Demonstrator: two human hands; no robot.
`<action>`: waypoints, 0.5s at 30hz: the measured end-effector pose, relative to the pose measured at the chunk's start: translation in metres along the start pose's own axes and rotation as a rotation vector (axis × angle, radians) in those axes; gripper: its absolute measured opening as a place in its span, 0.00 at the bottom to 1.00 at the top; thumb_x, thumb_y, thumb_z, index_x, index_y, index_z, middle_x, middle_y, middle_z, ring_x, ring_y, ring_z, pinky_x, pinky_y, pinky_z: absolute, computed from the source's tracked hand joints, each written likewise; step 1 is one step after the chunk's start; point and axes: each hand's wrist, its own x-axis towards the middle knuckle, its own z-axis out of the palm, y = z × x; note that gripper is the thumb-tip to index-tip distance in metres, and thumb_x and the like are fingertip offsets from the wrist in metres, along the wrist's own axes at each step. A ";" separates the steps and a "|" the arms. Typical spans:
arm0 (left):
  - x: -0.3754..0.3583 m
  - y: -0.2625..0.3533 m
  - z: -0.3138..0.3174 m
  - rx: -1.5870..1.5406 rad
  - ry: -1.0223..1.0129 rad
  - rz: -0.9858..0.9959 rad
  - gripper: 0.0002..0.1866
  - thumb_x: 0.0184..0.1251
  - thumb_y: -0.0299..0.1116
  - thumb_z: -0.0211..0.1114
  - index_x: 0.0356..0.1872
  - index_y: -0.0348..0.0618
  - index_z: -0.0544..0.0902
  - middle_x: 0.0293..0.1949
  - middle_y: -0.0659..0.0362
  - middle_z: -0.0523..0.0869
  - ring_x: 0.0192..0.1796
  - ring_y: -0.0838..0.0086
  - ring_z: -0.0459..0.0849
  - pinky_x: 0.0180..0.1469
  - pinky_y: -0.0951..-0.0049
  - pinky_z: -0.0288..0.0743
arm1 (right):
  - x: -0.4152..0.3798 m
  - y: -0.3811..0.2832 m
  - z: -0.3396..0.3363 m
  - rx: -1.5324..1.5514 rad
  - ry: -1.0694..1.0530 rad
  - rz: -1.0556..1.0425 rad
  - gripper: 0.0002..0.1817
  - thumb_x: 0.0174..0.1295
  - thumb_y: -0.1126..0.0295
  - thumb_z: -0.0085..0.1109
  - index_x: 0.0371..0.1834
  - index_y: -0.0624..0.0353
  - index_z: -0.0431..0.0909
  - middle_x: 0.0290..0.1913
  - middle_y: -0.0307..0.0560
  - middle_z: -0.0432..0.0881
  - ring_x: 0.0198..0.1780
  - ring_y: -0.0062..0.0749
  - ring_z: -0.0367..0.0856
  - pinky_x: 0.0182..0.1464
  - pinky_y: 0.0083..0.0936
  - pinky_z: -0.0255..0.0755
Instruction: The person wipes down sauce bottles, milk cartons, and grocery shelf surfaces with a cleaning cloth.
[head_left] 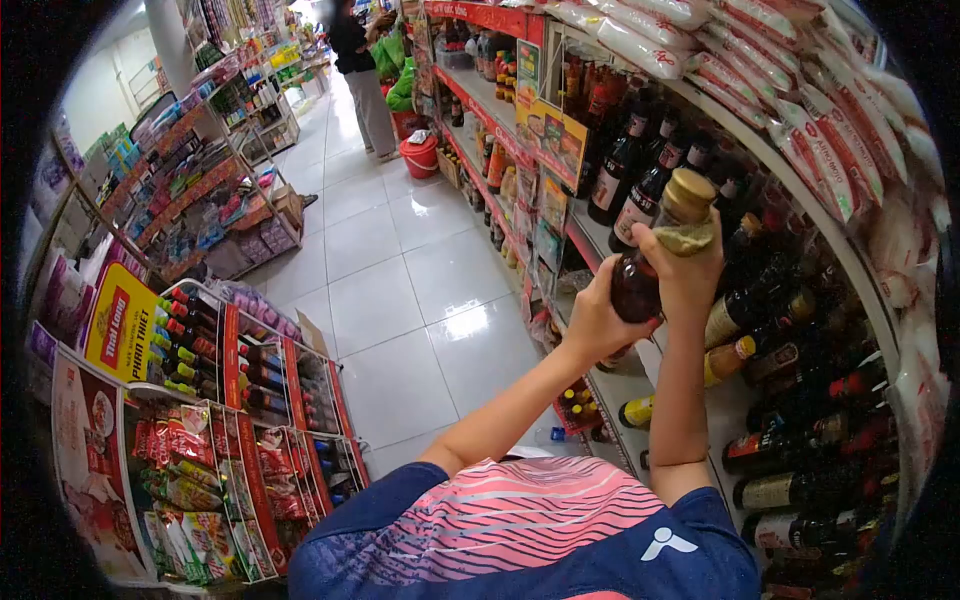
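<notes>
Both of my hands are around a glass bottle (633, 288) with dark reddish-brown contents and a wide gold cap (690, 188). My left hand (603, 315) wraps its lower body from the left. Higher up, near the neck, my right hand (690, 268) is closed, its thumb toward the bottle. A yellow-green piece, perhaps a cloth (685, 240), shows between the right hand and the neck; the hand hides part of it. Just behind stand dark bottles with pale labels (635, 210) on the shelf.
Many sauce bottles (725, 312) fill the shelves on my right, below red-and-white bags (750, 70). A display rack (235, 370) of bottles and packets stands left of the tiled aisle (380, 300). Farther along are a red bucket (419, 155) and a standing person (360, 80).
</notes>
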 end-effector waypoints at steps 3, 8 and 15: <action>0.007 0.002 0.004 0.065 0.033 0.020 0.40 0.28 0.37 0.72 0.49 0.38 0.63 0.35 0.49 0.78 0.38 0.61 0.79 0.40 0.70 0.72 | 0.001 -0.004 -0.007 -0.047 0.048 -0.027 0.27 0.39 0.67 0.67 0.43 0.61 0.65 0.32 0.42 0.75 0.34 0.24 0.74 0.37 0.21 0.68; -0.007 0.019 -0.006 -0.184 -0.013 0.037 0.41 0.27 0.35 0.73 0.49 0.37 0.64 0.37 0.54 0.78 0.39 0.73 0.78 0.43 0.74 0.70 | -0.034 0.023 -0.025 0.343 -0.161 0.035 0.31 0.49 0.58 0.60 0.52 0.63 0.61 0.46 0.47 0.71 0.48 0.28 0.69 0.51 0.26 0.61; -0.008 0.013 -0.025 -0.371 0.000 -0.070 0.41 0.25 0.29 0.75 0.49 0.37 0.63 0.42 0.55 0.76 0.43 0.72 0.76 0.49 0.72 0.67 | -0.134 0.099 -0.020 0.449 -0.120 0.478 0.35 0.50 0.50 0.57 0.55 0.62 0.59 0.52 0.45 0.67 0.52 0.30 0.66 0.53 0.26 0.60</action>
